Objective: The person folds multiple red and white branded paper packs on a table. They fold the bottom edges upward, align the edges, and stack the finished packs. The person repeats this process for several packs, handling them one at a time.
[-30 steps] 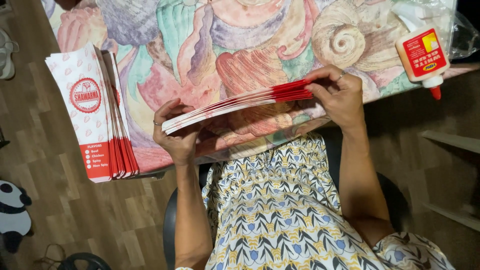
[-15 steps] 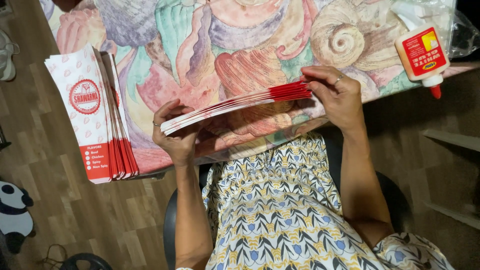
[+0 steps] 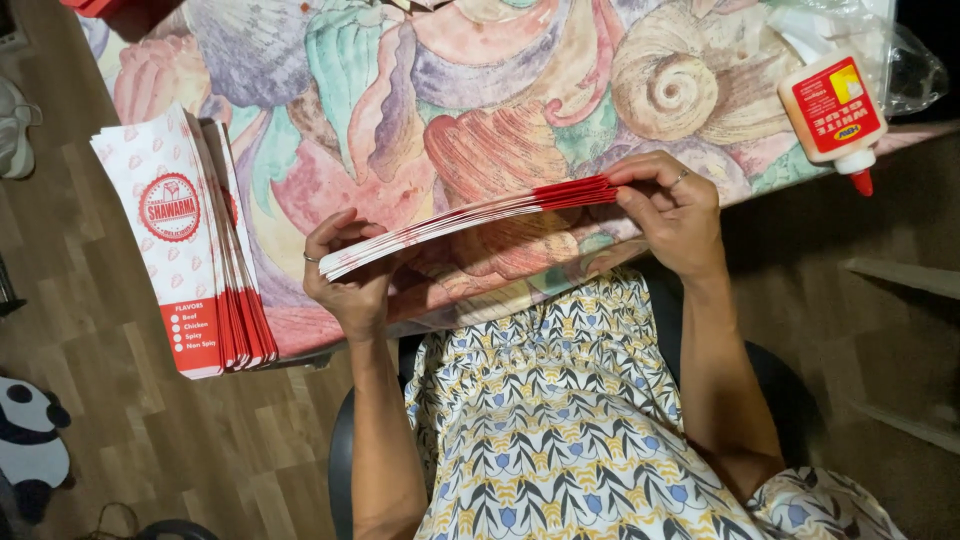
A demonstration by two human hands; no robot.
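We look down from a head camera at a seated person working at a surface (image 3: 470, 90) covered by a cloth painted with large seashells. Both hands hold one flat sheaf (image 3: 470, 215) of white paper sleeves with red ends, seen edge-on and lifted just above the near edge of the cloth.

The left hand (image 3: 350, 275) cups the white end from below, thumb over the top, its grip closed around that end. The right hand (image 3: 672, 215) has its grip pinched on the red end, thumb beneath and fingertips on top. The sheaf tilts, the red end higher than the white.

Compared with half a second and a full second ago, almost nothing has changed. The sheaf sits at the same slant, and both hands keep the same hold in the same places. No sleeve has left the sheaf or joined it. We judge this a pause while the edges are evened between the two hands, though we cannot see any sleeve sliding.

To the left, well apart from the hands, a stack (image 3: 185, 250) of matching sleeves lies over the surface edge, unmoved. At far right a white glue bottle (image 3: 832, 110) with a red tip lies untouched beside a clear plastic bag (image 3: 915, 70).
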